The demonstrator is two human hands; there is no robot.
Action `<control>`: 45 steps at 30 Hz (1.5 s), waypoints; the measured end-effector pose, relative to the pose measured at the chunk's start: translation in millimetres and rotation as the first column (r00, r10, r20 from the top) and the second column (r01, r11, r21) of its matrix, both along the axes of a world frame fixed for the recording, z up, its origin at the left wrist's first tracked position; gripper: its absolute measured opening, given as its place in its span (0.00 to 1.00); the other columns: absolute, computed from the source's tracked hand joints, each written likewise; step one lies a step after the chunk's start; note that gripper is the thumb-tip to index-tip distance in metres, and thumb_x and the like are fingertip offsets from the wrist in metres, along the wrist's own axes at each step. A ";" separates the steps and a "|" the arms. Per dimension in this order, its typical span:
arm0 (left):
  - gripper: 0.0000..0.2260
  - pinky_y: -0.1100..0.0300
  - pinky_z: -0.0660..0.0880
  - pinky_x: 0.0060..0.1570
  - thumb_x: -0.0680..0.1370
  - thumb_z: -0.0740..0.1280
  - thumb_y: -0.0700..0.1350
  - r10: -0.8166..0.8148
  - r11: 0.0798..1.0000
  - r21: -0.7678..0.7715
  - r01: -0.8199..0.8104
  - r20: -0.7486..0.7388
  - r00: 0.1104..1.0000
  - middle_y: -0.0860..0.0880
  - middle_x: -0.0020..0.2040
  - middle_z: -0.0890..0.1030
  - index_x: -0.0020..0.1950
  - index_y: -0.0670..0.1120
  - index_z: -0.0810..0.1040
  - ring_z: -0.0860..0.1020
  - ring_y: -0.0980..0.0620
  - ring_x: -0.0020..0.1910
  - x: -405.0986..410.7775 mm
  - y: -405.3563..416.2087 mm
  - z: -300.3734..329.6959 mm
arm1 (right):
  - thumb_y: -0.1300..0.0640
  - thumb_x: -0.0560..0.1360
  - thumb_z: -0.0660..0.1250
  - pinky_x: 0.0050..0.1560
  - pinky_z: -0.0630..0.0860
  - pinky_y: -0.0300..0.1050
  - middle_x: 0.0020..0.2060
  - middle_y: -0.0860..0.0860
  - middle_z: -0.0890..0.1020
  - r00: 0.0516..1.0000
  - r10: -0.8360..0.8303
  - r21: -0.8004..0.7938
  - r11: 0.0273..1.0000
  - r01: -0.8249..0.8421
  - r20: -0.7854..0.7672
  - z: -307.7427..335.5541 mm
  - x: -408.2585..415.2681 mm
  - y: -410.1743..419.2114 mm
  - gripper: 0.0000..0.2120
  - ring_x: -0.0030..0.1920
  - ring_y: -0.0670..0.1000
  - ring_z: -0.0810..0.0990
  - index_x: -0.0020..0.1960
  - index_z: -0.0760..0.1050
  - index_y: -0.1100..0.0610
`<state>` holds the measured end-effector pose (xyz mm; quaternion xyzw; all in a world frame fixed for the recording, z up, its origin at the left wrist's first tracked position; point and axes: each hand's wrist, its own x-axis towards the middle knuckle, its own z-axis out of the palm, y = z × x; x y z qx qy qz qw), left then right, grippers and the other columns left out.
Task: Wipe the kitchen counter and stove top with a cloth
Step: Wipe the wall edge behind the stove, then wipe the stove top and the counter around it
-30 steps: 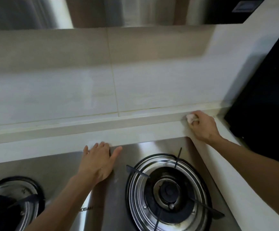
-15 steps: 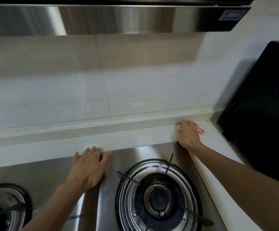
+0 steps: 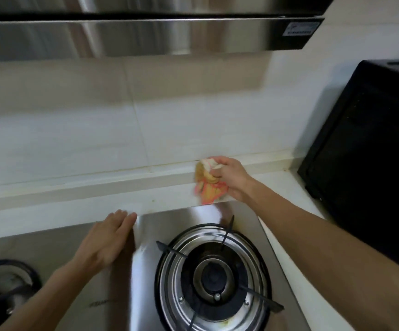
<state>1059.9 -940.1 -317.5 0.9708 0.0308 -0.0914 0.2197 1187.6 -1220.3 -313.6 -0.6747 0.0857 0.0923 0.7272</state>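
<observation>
**Cloth bunched at the back ledge**

Your right hand (image 3: 231,179) grips the cloth (image 3: 208,181) in a fist, hanging against the ledge at one o'clock from the burner (image 3: 214,278). Your left hand (image 3: 107,240) lies flat and spread on the stove top (image 3: 146,271). A dangling corner could, I'd say, snag the burner's prongs. The black appliance (image 3: 370,149) crowds the desk (image 3: 286,185) at three o'clock.
</observation>
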 end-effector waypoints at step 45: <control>0.08 0.49 0.72 0.50 0.77 0.57 0.40 0.103 0.993 0.038 -0.115 0.227 0.968 0.42 0.48 0.79 0.50 0.42 0.75 0.76 0.41 0.47 -82.2 174.1 19.3 | 0.63 0.68 0.65 0.63 0.68 0.54 0.59 0.55 0.68 0.733 0.664 -0.979 0.203 0.016 0.150 -53.5 -242.6 240.8 0.22 0.61 0.60 0.70 0.61 0.67 0.54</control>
